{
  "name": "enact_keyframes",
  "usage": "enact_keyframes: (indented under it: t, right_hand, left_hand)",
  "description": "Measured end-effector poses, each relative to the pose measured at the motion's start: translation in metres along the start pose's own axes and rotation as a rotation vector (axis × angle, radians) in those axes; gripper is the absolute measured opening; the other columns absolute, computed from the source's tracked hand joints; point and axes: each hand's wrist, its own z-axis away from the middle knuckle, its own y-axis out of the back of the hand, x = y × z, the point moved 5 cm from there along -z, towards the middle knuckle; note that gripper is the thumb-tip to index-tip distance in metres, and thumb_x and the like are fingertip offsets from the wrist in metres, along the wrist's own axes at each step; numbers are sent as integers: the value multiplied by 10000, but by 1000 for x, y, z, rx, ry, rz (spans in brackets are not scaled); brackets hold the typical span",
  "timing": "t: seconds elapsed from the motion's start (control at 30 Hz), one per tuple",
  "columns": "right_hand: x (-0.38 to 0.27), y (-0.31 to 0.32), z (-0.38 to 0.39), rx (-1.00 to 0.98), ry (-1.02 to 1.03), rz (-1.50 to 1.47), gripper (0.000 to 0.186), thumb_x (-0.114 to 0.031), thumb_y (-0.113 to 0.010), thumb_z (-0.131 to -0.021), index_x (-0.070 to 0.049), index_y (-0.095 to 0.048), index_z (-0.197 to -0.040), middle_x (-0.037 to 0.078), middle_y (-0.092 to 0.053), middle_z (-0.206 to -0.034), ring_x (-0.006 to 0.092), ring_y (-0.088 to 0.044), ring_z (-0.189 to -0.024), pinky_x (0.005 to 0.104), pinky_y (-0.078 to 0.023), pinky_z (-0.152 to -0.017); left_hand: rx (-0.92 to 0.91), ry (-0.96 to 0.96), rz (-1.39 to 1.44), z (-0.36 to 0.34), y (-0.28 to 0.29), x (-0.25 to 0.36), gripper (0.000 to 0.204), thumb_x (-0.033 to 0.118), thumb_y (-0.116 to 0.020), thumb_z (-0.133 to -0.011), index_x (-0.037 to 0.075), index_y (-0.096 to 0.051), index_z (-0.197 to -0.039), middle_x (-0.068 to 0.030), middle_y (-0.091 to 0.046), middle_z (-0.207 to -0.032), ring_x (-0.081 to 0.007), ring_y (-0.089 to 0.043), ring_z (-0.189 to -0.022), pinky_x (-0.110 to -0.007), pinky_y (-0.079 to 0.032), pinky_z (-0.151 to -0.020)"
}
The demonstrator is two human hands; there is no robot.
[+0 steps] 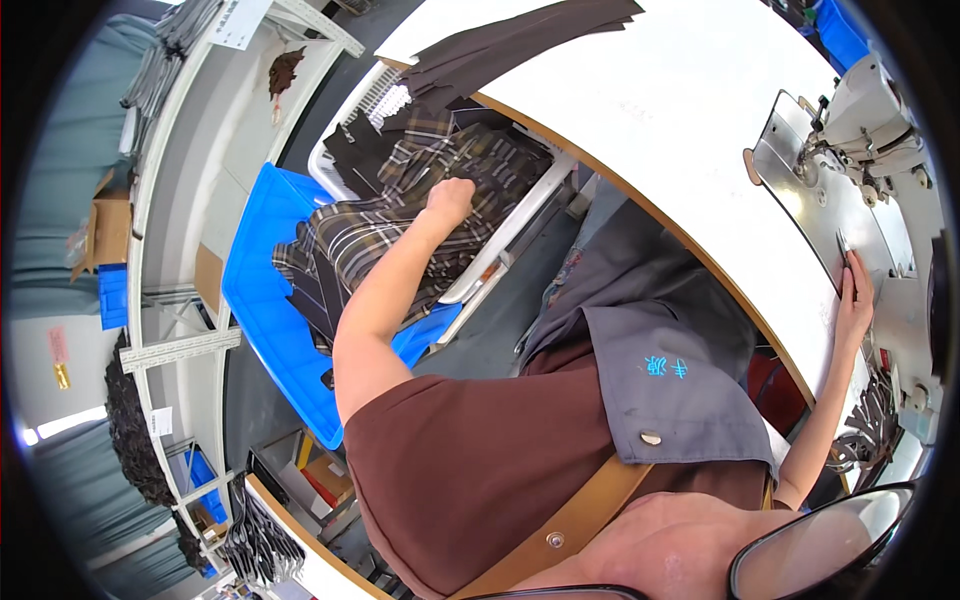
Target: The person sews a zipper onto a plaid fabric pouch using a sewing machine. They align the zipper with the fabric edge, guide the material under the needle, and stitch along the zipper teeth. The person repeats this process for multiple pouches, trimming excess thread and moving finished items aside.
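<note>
Left hand, closed into a fist, grips the plaid fabric pieces heaped in the white bin, which stands just off the near edge of the white table above a blue bin. Right hand lies flat, fingers together, on the metal plate of the sewing machine at the table's right edge, touching small snips. Risk, as judged: with the gaze turned leftward, lifting one piece may drag neighbours over the bin rim, and the unwatched hand rests near blades and needle.
</note>
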Motion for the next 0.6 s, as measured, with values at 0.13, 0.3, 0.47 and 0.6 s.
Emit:
enact_keyframes:
  t: [0.13,0.3,0.47,0.6]
  right_hand:
    - [-2,1,1,17,0,46,290,-185,-498,-940,-110,-595,-1203,79,-560,-1259,229,-476,-1201,328,-336,-1022]
    - [8,3,3,119,59,241,372,-213,-550,-907,-144,-539,-1272,93,-508,-1320,306,-402,-1271,397,-304,-1051]
    - [-75,13,8,172,242,169,458,-158,-621,-833,-104,-527,-1278,118,-462,-1364,316,-378,-1293,429,-278,-1063]
    - [-182,-29,14,-368,105,-812,863,-222,-724,-731,-35,-255,-1430,144,-269,-1480,267,-211,-1383,387,-151,-1119]
  left_hand:
    - [102,104,177,7,8,-28,108,115,-587,-687,49,-660,-730,-200,-640,-781,-365,-635,-772,-440,-506,-698]
    - [359,336,844,23,60,-64,124,105,-610,-744,19,-667,-812,-129,-670,-768,-247,-652,-718,-337,-512,-679]
    - [777,-44,1113,86,208,63,169,35,-616,-796,-57,-615,-938,-63,-646,-822,-133,-603,-773,-261,-472,-751]
    - [751,-532,1557,90,235,173,319,-24,-585,-793,-67,-532,-1105,-98,-606,-1016,-136,-563,-944,-264,-432,-858]
